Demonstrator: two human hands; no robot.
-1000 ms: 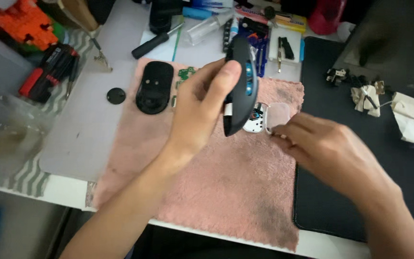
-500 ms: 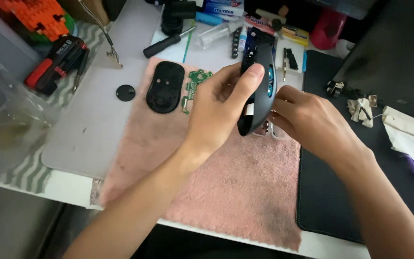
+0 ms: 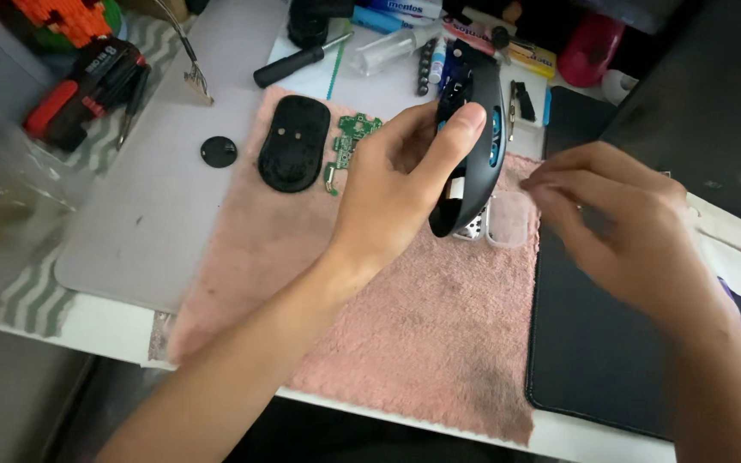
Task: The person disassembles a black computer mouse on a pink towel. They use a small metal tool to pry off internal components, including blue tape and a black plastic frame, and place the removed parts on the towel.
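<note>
My left hand grips a black computer mouse shell with blue trim and holds it upright above a pink towel. My right hand hovers just right of the shell, blurred, with its fingertips pinched together. I cannot tell whether anything small is between them. On the towel's far left lie a black mouse bottom plate and a green circuit board. A small clear tray sits under the shell.
A round black disc lies on a grey mat. Behind are a black screwdriver, a red-and-black tool and clutter. A black mat lies at right and a clear plastic container at left.
My right hand went from the small tray up to the mouse shell, then pulled away to the right. My left hand has kept hold of the shell.
</note>
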